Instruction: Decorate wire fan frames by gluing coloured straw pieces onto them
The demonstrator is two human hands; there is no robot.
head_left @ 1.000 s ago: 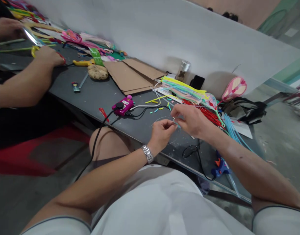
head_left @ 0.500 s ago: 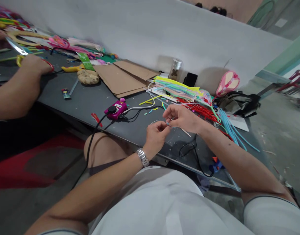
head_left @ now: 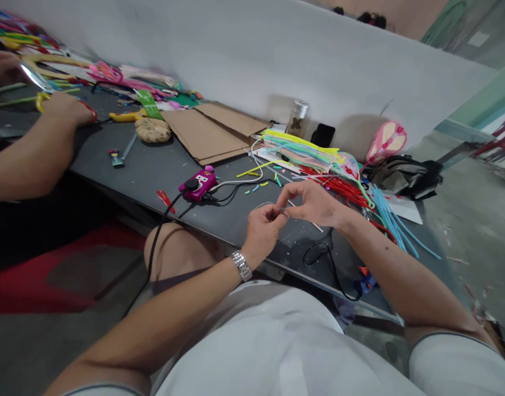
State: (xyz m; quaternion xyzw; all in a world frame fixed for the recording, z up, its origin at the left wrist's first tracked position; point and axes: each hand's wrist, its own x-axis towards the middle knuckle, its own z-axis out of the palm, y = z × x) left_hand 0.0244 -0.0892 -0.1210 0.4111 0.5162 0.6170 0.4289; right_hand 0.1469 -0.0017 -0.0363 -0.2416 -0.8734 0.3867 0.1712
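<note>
A thin clear loop (head_left: 267, 204) of wire or line stands up between the person's two hands, just above the dark table, and a short pale-blue piece (head_left: 283, 210) sits at the point where the fingertips of both hands meet. The left hand (head_left: 263, 231), with a metal wristwatch (head_left: 241, 265), is closed, and its fingers (head_left: 275, 215) pinch the loop. The right hand (head_left: 314, 203) is almost closed too, and its thumb and forefinger (head_left: 296, 193) come together on the blue piece, but the piece is too small to see the exact grip. Farther on the grey table (head_left: 153, 176) stands a glass jar with metal lid (head_left: 298, 116); a dark X shape shows on it, and its contents I cannot tell. Near it lie a stack of coloured strips (head_left: 296, 149), red tubes (head_left: 339, 190) and, to the right, blue tubes (head_left: 390, 217). Small cut pieces (head_left: 256, 188) lie just in front of the stack. A magenta power socket (head_left: 198, 184) and brown cardboard sheets (head_left: 205, 132) are to the left. At far left, a co-worker's hand (head_left: 66, 109) rests by yellow-handled scissors (head_left: 40, 100).
</note>
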